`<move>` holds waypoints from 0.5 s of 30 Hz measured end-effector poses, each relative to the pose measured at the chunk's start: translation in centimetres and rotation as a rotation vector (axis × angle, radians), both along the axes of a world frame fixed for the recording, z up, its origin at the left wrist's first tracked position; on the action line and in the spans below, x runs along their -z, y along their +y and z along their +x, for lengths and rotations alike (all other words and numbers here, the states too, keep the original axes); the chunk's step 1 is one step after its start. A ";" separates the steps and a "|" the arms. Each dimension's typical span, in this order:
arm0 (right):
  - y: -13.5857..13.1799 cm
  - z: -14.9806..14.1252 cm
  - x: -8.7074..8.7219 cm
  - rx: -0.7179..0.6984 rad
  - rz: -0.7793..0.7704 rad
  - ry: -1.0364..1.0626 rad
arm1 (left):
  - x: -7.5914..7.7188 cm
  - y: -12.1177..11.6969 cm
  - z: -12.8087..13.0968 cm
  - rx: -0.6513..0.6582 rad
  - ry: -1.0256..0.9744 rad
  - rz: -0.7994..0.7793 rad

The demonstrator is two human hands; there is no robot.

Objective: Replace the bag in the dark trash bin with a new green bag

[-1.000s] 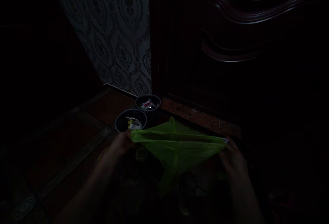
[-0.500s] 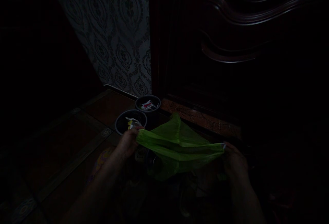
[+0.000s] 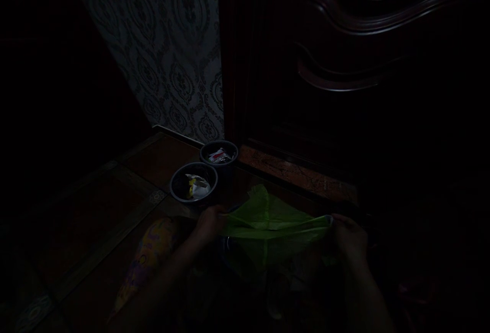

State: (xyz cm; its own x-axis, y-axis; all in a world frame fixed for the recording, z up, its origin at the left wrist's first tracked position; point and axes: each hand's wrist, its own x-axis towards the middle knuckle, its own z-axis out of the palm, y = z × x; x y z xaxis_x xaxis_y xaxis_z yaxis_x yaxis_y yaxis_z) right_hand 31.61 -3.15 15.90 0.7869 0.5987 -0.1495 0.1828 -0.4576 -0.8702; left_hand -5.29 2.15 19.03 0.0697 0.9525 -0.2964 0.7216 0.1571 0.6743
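Observation:
A thin green plastic bag (image 3: 268, 226) is stretched sideways between my two hands. My left hand (image 3: 210, 223) is closed on its left edge, and my right hand (image 3: 349, 236) pinches its right corner. Below the bag, partly covered by it, shows the dark rim of a round container (image 3: 225, 245); darkness hides most of it. Just beyond my left hand stands a round bin (image 3: 173, 195) with white and yellow waste in it. Touching or close behind it is a second bin (image 3: 236, 155) holding crumpled wrappers.
A patterned yellow and purple thing (image 3: 147, 251) is beside my left forearm on the tiled floor (image 3: 99, 205). Patterned wallpaper (image 3: 179, 68) and a dark carved wooden door (image 3: 344, 119) rise behind the bins, with a reddish stone sill (image 3: 298, 172) below the door. The lower right is very dark.
My left hand has moved right and down, so the bag's opening is narrower and slacker. More of the nearer bin and the yellow patterned thing now shows. My right hand has hardly moved.

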 end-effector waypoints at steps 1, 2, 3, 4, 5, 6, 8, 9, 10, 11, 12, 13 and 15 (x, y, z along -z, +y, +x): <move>-0.1 0.1 -0.4 -0.010 -0.046 -0.102 | 0.0 -0.1 0.2 0.022 0.077 0.027; -0.2 0.0 -0.8 -0.017 -0.088 -0.213 | 0.0 -0.3 0.5 0.037 0.128 0.054; -0.4 -0.3 -1.4 -0.017 -0.111 -0.330 | 0.1 -0.4 0.7 0.042 0.151 0.081; -0.5 -0.8 -2.0 -0.011 -0.100 -0.443 | 0.2 -0.5 1.0 0.036 0.146 0.107; -0.7 -1.6 -2.6 -0.010 -0.042 -0.536 | 0.3 -0.6 1.3 0.025 0.112 0.133; -0.8 -2.7 -3.0 -0.040 0.058 -0.591 | 0.4 -0.8 1.5 0.014 0.054 0.158; -1.2 -5.8 -3.6 -0.249 0.279 -0.573 | 0.5 -1.1 2.1 0.003 -0.098 0.190; -1.4 -7.7 -3.5 -0.461 0.357 -0.494 | 0.4 -1.3 2.5 -0.001 -0.180 0.197; -1.6 -9.7 -3.3 -0.701 0.367 -0.376 | 0.2 -1.5 2.9 0.002 -0.265 0.198; -1.7 -11.6 -2.8 -0.891 0.330 -0.274 | -0.2 -1.8 3.3 0.011 -0.348 0.191; -1.7 -13.4 -2.2 -1.062 0.266 -0.194 | -0.6 -2.1 3.8 0.023 -0.425 0.177; -1.7 -15.0 -1.3 -1.139 0.222 -0.136 | -1.1 -2.6 4.4 0.042 -0.492 0.157; -1.3 -16.9 0.5 -1.148 0.182 -0.009 | -2.1 -3.9 5.5 0.111 -0.584 0.096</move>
